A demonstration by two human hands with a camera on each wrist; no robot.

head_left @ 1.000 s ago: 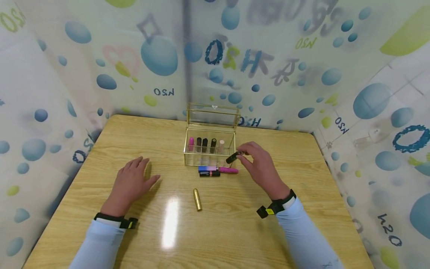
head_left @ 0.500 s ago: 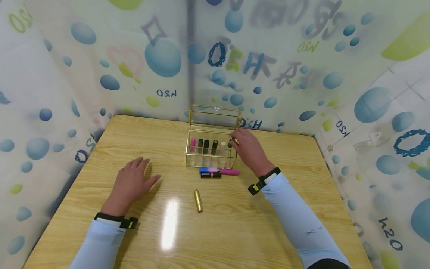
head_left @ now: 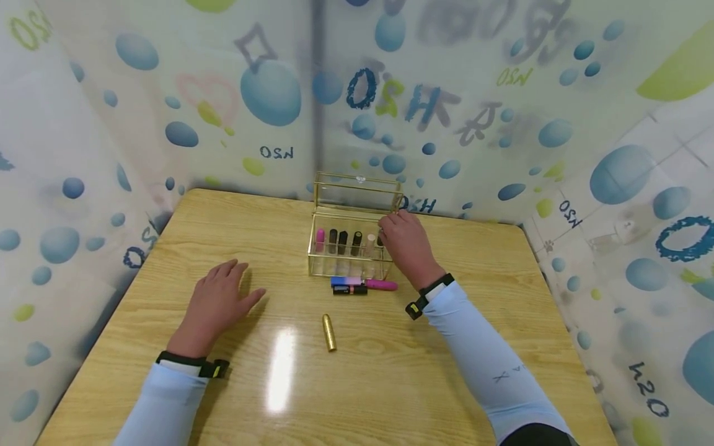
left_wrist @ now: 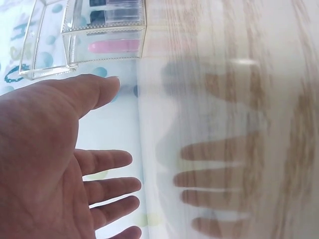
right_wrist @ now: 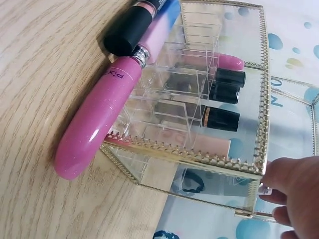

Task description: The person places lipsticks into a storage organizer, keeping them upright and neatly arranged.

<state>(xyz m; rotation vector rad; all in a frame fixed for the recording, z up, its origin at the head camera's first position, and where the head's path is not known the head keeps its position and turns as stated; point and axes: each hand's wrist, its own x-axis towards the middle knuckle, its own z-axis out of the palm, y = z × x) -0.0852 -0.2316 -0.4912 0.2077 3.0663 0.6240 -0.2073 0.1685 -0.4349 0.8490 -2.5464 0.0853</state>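
Observation:
A clear glass box with gold edges (head_left: 350, 266) stands with its lid raised near the back of the table. Inside it, a row of lipsticks stands upright, among them a pink one (head_left: 320, 240) and a pale pink one (right_wrist: 214, 145). My right hand (head_left: 409, 244) is at the box's right end, its fingertips pinching the top of a dark lipstick (head_left: 380, 238) that stands in the row's right end; the fingers hide much of it. My left hand (head_left: 216, 303) lies left of the box with fingers spread, touching none of these things.
Before the box's front lie a magenta mascara tube with a blue-to-pink end (head_left: 382, 285) and a black lipstick (head_left: 349, 290). A gold bullet-shaped tube (head_left: 329, 332) lies nearer on the wooden table (head_left: 390, 384). A patterned curtain (head_left: 223, 124) hangs behind.
My right hand has carried the dark lipstick from in front of the box's right corner into its right end, then lowered it a little. The left hand has stayed put.

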